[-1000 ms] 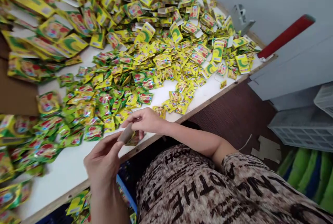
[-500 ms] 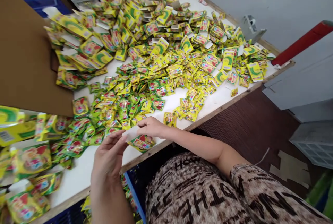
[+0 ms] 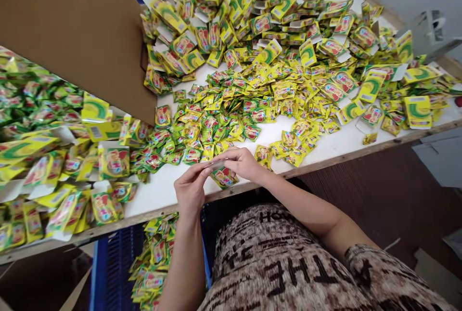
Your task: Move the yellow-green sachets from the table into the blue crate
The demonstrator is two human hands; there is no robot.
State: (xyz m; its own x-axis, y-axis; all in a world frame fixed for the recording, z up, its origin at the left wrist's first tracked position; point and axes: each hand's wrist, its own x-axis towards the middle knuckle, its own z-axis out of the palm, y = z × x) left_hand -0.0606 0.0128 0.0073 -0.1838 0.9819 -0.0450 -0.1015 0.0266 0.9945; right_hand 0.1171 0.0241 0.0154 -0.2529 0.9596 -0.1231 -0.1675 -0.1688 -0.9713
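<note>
A small printed carton (image 3: pixel 224 178), yellow and green with a picture of fruit on its front, is upright near the table's front edge. My left hand (image 3: pixel 191 188) pinches the left end of its pale top flap between thumb and fingers. From the other side, my right hand (image 3: pixel 243 164) closes on the right end of the same flap, fingers along the top. Small yellow and green sachets (image 3: pixel 195 133) lie in a loose heap just beyond both hands. Whether anything is inside the carton is hidden.
Piled cartons (image 3: pixel 231 7), many with flaps up, cover the table's back. More cartons (image 3: pixel 113 159) lie at the left, beside a big brown cardboard box (image 3: pixel 90 27). Below the white table (image 3: pixel 159 188), a blue crate (image 3: pixel 117 263) stands by sachets (image 3: pixel 155 263).
My view has swung left, so the table appears shifted right. The carton's white flap, broad and visible before, now shows nearly edge-on between my fingers. Both hands keep hold of it.
</note>
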